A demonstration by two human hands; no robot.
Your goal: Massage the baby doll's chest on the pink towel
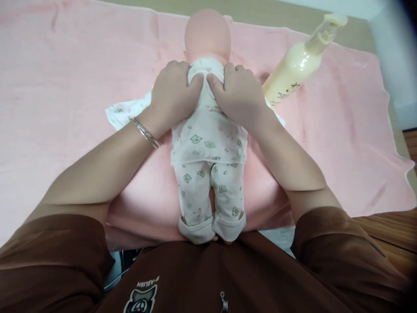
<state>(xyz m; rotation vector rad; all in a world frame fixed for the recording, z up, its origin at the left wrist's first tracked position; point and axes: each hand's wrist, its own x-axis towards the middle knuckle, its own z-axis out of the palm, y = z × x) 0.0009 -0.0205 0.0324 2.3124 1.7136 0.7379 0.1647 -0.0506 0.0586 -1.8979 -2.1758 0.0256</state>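
A baby doll (208, 143) in a white top and trousers printed with small animals lies along a pink blanket, its bare head at the far end and its feet towards me. No face shows, only the smooth back of the head. My left hand (176, 91) is closed round the doll's left-side shoulder, thumb along the upper back. On the other shoulder, my right hand (243, 93) grips in the same way, its thumb close to the left thumb. The fingertips of both hands are hidden over the shoulders. White sleeves spread out beyond my wrists.
The pink blanket (65, 78) covers most of the table (355, 30). A tall pump bottle (293, 69) of pale yellow liquid is to the right of the doll, close to my right hand. Wooden flooring (387, 230) shows at the lower right.
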